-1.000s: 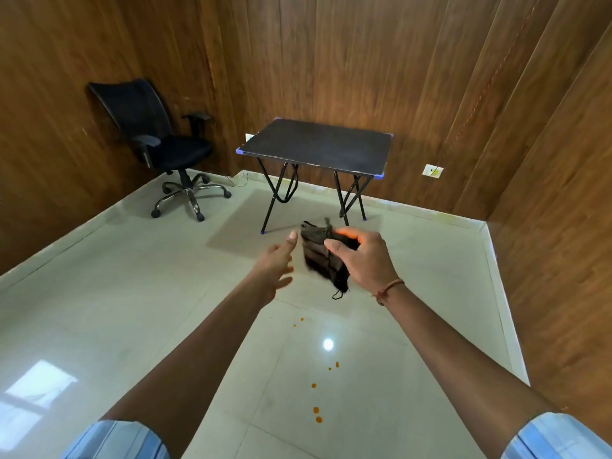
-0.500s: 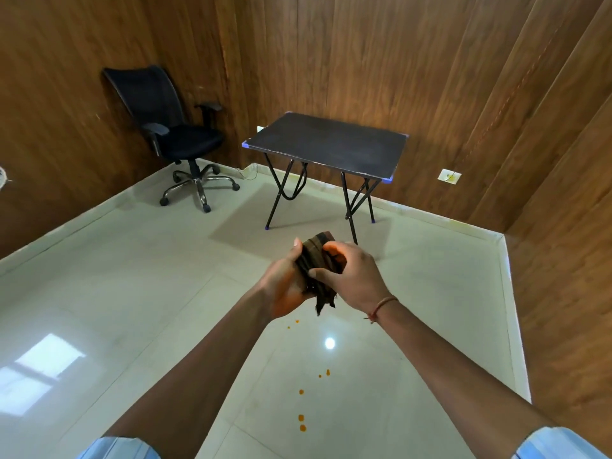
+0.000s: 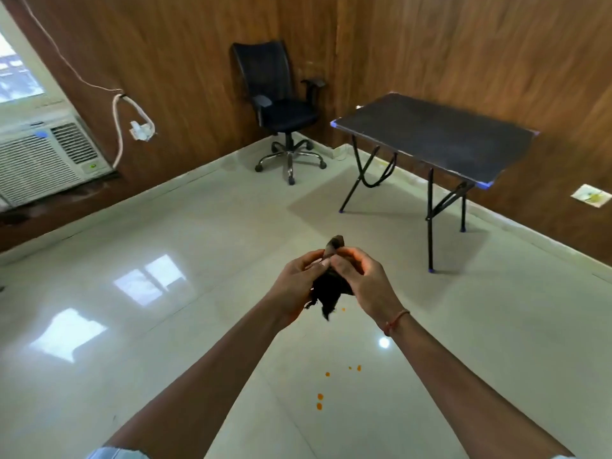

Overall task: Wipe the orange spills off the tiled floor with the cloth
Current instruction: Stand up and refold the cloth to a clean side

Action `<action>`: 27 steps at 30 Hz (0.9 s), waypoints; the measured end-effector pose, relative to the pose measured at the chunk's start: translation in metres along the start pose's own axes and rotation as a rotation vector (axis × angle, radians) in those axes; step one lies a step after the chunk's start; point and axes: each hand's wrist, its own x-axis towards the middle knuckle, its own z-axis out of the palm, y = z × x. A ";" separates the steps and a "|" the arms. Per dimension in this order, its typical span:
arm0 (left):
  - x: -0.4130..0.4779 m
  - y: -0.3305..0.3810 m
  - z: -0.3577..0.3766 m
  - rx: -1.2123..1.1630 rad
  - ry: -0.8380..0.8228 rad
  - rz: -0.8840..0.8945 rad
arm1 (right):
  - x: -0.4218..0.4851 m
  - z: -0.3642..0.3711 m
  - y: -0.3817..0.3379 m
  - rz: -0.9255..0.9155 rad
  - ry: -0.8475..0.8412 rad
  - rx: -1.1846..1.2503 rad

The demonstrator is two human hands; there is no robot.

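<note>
1. I had both hands raised mid-frame over the tiled floor [image 3: 185, 266], meeting around the dark cloth [image 3: 328, 288].
2. The left hand [image 3: 296, 286] gripped the cloth from the left, its fingers [image 3: 313, 258] curled in against the fabric near the top.
3. The right hand [image 3: 366, 281] held it from the right, its fingers bent over and pinching the upper fold. A reddish thread band [image 3: 395, 321] sat on that wrist.
4. The cloth was bunched between the two palms, up off the floor. A brownish tip poked out above the fingertips and a ragged dark end hung below the hands.
5. The orange spills [image 3: 319, 396] lay on the glossy tiles nearer to me than the hands, between the two forearms. There were two drops close together at the near end, one a little farther off, and two more to the right of that. One small speck showed just right of the cloth's hanging end.
6. A bright round light reflection [image 3: 384, 342] sat on the tile right of the spills, close to the right forearm.
7. At the far side, a black office chair [image 3: 284, 114] stood in the corner. A dark folding table [image 3: 437, 134] stood to its right, well apart from the hands.
8. On the far left, an air conditioner [image 3: 43, 157] was set into the wood-panelled wall, with a white cable [image 3: 117, 127] looped beside it. A wall socket [image 3: 591, 195] sat low on the right wall.
</note>
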 end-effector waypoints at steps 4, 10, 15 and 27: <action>-0.009 0.007 -0.013 0.047 0.107 0.033 | -0.002 0.010 0.001 -0.069 -0.064 -0.119; -0.015 -0.002 -0.022 0.111 -0.089 0.016 | 0.009 0.004 -0.025 0.001 0.058 -0.002; -0.014 -0.022 -0.020 0.056 -0.176 0.032 | 0.013 -0.003 -0.041 -0.037 0.039 -0.231; 0.011 0.061 -0.042 0.386 -0.042 0.181 | 0.002 -0.035 -0.052 0.288 -0.287 -0.378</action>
